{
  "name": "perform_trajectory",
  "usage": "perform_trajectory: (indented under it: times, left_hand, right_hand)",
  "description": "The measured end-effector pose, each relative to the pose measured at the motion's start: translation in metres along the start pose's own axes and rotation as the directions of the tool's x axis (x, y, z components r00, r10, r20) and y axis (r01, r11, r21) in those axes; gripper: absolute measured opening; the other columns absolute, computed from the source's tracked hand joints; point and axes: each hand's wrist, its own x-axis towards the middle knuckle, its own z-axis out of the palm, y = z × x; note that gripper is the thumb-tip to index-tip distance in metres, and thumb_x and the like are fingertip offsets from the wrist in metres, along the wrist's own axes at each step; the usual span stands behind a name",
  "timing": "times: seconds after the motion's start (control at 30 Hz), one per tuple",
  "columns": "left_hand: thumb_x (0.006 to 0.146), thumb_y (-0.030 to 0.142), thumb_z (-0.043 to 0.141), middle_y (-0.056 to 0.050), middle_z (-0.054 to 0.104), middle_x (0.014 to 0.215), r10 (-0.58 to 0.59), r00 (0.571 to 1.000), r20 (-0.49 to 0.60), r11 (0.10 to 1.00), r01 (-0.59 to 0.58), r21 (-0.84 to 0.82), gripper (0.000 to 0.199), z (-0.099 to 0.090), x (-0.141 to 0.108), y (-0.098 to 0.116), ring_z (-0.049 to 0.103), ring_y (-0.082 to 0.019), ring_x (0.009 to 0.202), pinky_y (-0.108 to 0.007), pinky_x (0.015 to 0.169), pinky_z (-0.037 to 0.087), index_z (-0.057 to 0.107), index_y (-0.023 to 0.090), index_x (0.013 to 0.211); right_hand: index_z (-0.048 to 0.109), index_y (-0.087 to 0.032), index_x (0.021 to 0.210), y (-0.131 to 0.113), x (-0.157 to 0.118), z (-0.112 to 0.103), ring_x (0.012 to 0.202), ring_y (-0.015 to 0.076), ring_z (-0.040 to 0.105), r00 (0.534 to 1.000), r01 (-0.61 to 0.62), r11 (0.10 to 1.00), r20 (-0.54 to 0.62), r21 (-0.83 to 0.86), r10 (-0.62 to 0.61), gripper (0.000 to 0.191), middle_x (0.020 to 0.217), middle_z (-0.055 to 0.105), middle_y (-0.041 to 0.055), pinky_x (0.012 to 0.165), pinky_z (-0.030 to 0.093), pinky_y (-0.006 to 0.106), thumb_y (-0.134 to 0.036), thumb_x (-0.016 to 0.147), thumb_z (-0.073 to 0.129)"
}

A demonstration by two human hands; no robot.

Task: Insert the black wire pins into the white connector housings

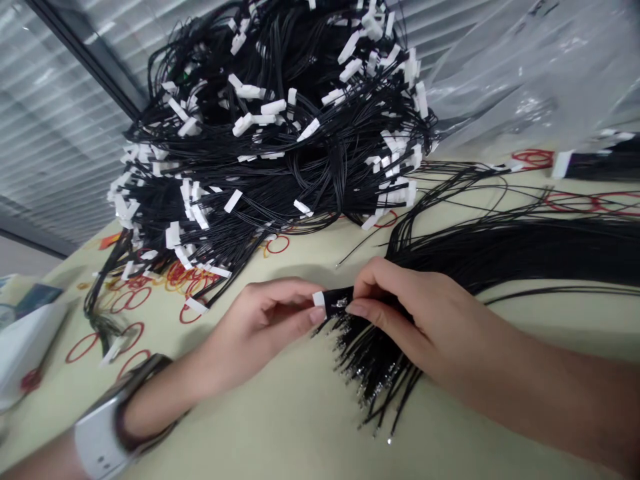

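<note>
A small white connector (319,301) is pinched between the thumb and fingers of my left hand (267,320). Black wires run from its right side. Close beside it, my right hand (425,313) is closed, thumb against forefinger, on a black wire with a metal terminal (341,303) showing just left of the fingertips. Below my right hand, several loose black wire ends (373,373) with shiny metal terminals fan out over the table. They belong to a thick bundle of black wires (555,250) stretching to the right, partly hidden behind my right hand.
A tall heap of black wires with white connectors (280,167) stands at the back. Red and yellow rubber bands (187,277) lie scattered on the pale table (270,427). At the upper right is a clear plastic bag (530,80); a white box (30,347) sits far left.
</note>
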Motion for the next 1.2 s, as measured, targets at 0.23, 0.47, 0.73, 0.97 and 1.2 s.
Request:
perform_trajectory:
  times: [0.23,0.47,0.73,0.97,1.2]
  left_hand:
    - [0.082,0.017,0.056,0.001,0.057,0.073,0.001,1.0,0.003,0.999,-0.001,-0.048,0.008,-0.0004,0.0019,-0.0017,0.048,-0.007,0.065,-0.013,0.057,0.042,0.063,0.016,0.085]
    - [0.081,0.013,0.057,0.004,0.055,0.07,-0.017,1.0,0.004,0.993,0.017,-0.114,0.009,-0.0012,0.0018,-0.0009,0.046,-0.005,0.061,-0.011,0.055,0.039,0.063,0.017,0.086]
    - [0.08,0.013,0.058,0.004,0.057,0.071,-0.065,0.998,0.015,0.986,0.067,-0.154,0.008,-0.0013,0.0059,0.0023,0.047,-0.004,0.064,-0.009,0.058,0.039,0.064,0.016,0.084]
    - [0.079,0.013,0.06,0.003,0.062,0.075,-0.102,0.994,0.024,0.981,0.105,-0.161,0.009,-0.0022,0.0067,0.004,0.051,-0.004,0.068,-0.008,0.063,0.042,0.067,0.017,0.084]
    - [0.079,0.012,0.06,0.004,0.065,0.075,-0.139,0.989,0.057,0.964,0.149,-0.219,0.011,-0.0028,0.0075,0.0038,0.056,-0.003,0.069,-0.006,0.064,0.043,0.068,0.019,0.084]
  right_hand:
    - [0.044,-0.019,0.074,-0.0005,0.0003,0.0003,0.045,0.0041,0.035,1.0,0.002,1.0,-0.001,0.003,-0.002,0.014,0.059,0.046,-0.0064,0.043,0.027,0.019,-0.021,0.088,0.041]
    - [0.05,-0.019,0.075,-0.002,0.0001,0.0006,0.057,0.0062,0.045,0.997,0.008,1.0,-0.07,-0.02,-0.009,0.014,0.065,0.053,-0.0049,0.051,0.031,0.02,-0.021,0.087,0.043]
    - [0.054,-0.019,0.074,0.0013,0.0009,0.0027,0.056,0.0076,0.045,0.994,0.033,0.996,-0.1,-0.077,-0.041,0.015,0.062,0.053,-0.0051,0.054,0.032,0.022,-0.022,0.086,0.045]
    - [0.057,-0.019,0.073,0.0017,0.0015,0.0033,0.058,0.0097,0.045,0.99,0.063,0.989,-0.115,-0.135,-0.079,0.017,0.062,0.054,-0.0037,0.056,0.033,0.024,-0.02,0.085,0.044]
    - [0.058,-0.017,0.07,0.0014,0.0019,0.0032,0.053,0.0099,0.045,0.969,0.128,0.972,-0.183,-0.198,-0.165,0.015,0.061,0.055,-0.003,0.051,0.031,0.024,-0.016,0.081,0.048]
